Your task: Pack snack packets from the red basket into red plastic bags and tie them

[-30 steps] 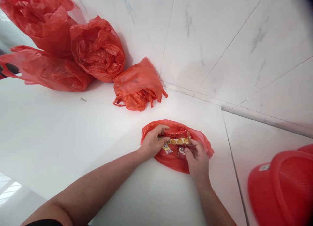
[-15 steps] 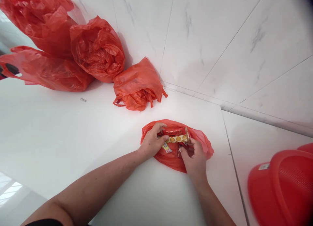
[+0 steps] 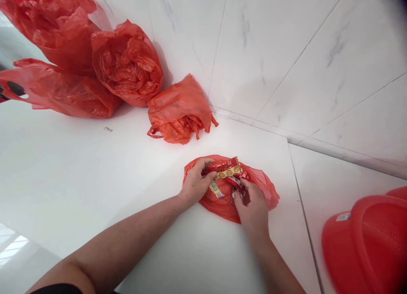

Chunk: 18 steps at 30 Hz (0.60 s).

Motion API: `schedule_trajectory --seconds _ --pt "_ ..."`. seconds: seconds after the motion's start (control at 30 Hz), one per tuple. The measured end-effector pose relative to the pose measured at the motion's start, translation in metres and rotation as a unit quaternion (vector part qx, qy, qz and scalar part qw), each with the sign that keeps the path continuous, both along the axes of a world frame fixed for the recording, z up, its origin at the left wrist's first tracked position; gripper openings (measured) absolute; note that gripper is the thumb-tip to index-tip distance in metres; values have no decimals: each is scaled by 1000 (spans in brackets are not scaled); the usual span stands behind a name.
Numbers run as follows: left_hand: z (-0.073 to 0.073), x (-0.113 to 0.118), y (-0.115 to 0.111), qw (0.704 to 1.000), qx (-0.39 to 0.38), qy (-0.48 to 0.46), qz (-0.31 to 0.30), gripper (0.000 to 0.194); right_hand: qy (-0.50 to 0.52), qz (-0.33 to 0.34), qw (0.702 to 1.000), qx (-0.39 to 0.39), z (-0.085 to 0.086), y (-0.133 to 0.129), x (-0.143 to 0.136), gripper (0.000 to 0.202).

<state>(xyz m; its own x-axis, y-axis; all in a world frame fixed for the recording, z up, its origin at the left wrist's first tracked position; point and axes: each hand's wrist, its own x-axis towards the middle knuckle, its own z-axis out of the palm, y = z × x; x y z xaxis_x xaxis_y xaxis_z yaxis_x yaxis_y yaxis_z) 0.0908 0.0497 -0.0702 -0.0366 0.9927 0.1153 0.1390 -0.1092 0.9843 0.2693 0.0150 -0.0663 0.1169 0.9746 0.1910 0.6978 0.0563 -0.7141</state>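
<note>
Along the far edge of the white table (image 3: 73, 167), towards its left end, a bulky red bag (image 3: 51, 27) stood behind a handled red bag (image 3: 73, 92). A rounded red bag (image 3: 129, 65) sat beside them, touching a smaller red bag (image 3: 181, 109). A tiny scrap (image 3: 108, 129) lay nearer. Past the right edge was a red plastic object (image 3: 369, 243); a veined tile wall (image 3: 270, 44) rose behind.

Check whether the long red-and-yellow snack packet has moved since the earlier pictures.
Yes, the packet has tilted: its right end has swung up toward the white marbled tile wall.
</note>
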Motion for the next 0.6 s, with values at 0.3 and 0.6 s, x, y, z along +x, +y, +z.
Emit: schedule_trajectory --seconds 0.3,0.6 --pt "0 0 -1 1000 -6 6 5 29 -21 1 1000 8 -2 1 1 31" --pt "-5 -1 2 1000 -6 19 12 30 -39 7 999 22 -5 0 1 25"
